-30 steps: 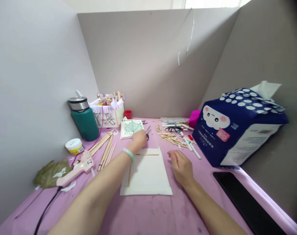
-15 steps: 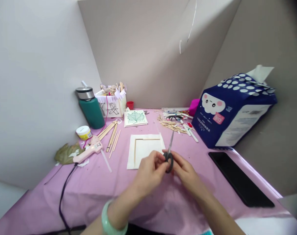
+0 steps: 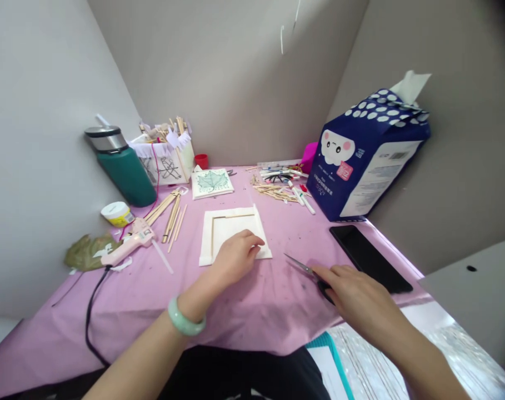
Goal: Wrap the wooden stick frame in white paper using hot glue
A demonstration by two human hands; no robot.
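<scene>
A white square sheet [image 3: 235, 225] lies at the middle of the table, with thin wooden sticks [image 3: 238, 215] along its top and left sides. My left hand [image 3: 238, 255] is over its lower right part, thumb and fingers brought together near the right edge. Whatever is between those fingertips is too small to make out. To the right, my right hand [image 3: 354, 286] grips black-handled scissors [image 3: 299, 263] low against the tablecloth. Their blades are together and point left toward the sheet; most of the handle is hidden under the fingers.
Left of the sheet lie loose wooden sticks [image 3: 173, 222] and a pink glue gun [image 3: 129, 247] with a black cord. Behind are a green bottle [image 3: 125, 172], a stick-filled box [image 3: 169, 161] and a leaf-pattern square [image 3: 213, 183]. A phone [image 3: 369, 258] and blue tissue pack [image 3: 364, 161] stand right.
My hands have come apart. The right hand has taken the scissors right and down to the table, while the left has moved onto the sheet. The view has shifted and tilted down.
</scene>
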